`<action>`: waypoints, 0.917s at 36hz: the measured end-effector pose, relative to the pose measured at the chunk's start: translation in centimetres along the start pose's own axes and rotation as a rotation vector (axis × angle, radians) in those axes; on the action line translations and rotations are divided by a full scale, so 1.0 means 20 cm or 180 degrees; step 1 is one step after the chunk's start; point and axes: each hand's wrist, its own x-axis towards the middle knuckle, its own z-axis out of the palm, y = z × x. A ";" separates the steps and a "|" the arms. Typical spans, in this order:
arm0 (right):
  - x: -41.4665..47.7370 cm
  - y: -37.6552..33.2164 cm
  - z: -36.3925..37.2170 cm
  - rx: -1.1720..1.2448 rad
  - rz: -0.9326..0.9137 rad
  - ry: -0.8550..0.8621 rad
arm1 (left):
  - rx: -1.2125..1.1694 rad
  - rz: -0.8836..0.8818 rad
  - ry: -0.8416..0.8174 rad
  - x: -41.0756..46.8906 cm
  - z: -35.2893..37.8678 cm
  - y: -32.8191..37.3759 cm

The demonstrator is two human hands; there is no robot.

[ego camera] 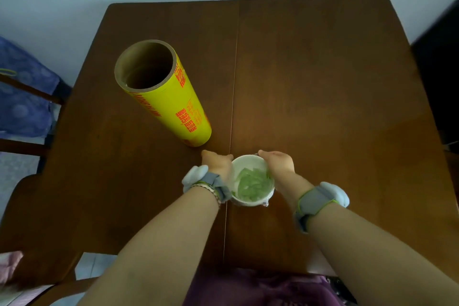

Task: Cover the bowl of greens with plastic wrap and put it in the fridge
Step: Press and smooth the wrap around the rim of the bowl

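Roll of wrap [171,97] stands upright on table [323,82], long axis vertical, open end up, left of centre. Left hand [217,164] & right hand [279,163] grip white bowl [252,182] at its sides, near front edge; greens [254,181] inside under film.

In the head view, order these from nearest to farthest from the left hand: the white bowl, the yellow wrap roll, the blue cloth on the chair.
1. White bowl: touching the left hand, on its right side.
2. Yellow wrap roll: standing upright just beyond the hand, to the left.
3. Blue cloth: off the table, at far left.
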 end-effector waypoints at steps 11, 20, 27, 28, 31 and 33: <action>-0.05 0.08 -0.10 0.0032 -0.0058 -0.0472 | 0.1915 0.2872 0.0287 -0.18 -0.09 -0.09; -0.09 0.11 -0.16 0.0030 -0.0672 -0.0711 | 0.3739 0.2246 -0.0712 -0.19 0.01 -0.22; -0.10 0.12 -0.14 -0.0042 -0.1033 -0.0286 | 0.3912 0.2288 -0.0792 -0.19 0.02 -0.21; -0.10 0.12 -0.14 -0.0062 -0.1054 -0.0270 | 0.3907 0.2309 -0.0775 -0.19 0.02 -0.21; -0.08 0.12 -0.14 -0.0158 -0.1072 -0.0194 | 0.3907 0.2333 -0.0778 -0.19 0.02 -0.21; -0.05 0.12 -0.15 -0.0276 -0.1012 -0.0126 | 0.3920 0.2339 -0.0792 -0.19 0.02 -0.21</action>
